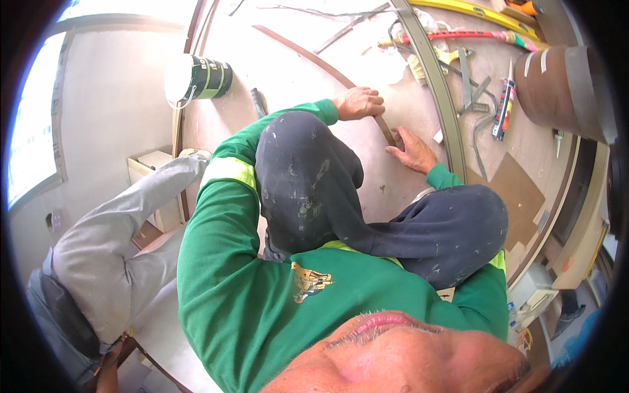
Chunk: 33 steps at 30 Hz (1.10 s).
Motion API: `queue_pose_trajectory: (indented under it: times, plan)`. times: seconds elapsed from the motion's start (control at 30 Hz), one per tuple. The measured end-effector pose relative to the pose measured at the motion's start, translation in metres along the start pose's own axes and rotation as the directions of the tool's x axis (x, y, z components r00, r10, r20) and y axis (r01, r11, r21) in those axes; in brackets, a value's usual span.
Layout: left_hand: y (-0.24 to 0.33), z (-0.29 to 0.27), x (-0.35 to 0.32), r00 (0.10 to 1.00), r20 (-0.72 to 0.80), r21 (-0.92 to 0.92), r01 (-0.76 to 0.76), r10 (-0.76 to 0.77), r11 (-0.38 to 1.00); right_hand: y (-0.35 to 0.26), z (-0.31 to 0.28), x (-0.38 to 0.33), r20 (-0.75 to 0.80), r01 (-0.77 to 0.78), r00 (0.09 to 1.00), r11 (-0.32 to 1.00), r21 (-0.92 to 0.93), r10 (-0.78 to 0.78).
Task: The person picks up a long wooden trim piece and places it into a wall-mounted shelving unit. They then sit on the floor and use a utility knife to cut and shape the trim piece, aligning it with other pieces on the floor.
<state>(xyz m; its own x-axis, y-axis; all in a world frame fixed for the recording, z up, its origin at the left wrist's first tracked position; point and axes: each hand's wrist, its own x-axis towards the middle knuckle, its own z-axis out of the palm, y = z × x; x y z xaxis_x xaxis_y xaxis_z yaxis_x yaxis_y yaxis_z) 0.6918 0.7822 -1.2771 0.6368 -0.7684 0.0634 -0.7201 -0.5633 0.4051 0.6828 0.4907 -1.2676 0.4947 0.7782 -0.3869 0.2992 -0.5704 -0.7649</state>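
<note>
A long, thin brown strip [308,57] lies slantwise in front of me, its far part bending away over the pale floor. My left hand [359,103] is closed round it, fingers curled over the top. Close to my knees, my right hand [416,152] has thumb and finger on either side of the strip's near end, seemingly pinching it. Part of that grip is hard to make out. Both my sleeves are green, and my dark, paint-spotted knees are bent on either side of the work.
Left of me stands a dark bucket [211,77], with a dark-handled tool [257,103] nearby. A metal track [429,72] crosses the floor at right. Beyond it lie a sealant tube [504,110], a yellow level [481,14] and a brown roll [553,85]. Another person's grey-trousered leg [124,209] is at left.
</note>
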Motion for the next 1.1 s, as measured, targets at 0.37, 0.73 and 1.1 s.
queue_pose_trajectory:
  times: [0.37,0.73,1.1]
  plan:
    - [0.020,0.006,-0.027,0.996,-0.026,0.114,-0.086,0.090,0.990,0.020,0.028,0.000,-0.138,-0.001,0.990,0.985,0.171,0.025]
    - [-0.019,-0.004,-0.043,0.930,-0.150,0.175,0.358,-0.334,0.917,-0.009,-0.023,-0.028,-0.349,0.074,0.916,0.938,-0.338,-0.198]
    - [-0.023,0.007,-0.057,0.902,-0.107,0.071,0.427,-0.419,0.901,-0.026,-0.024,-0.032,-0.319,0.105,0.929,0.962,-0.252,-0.185]
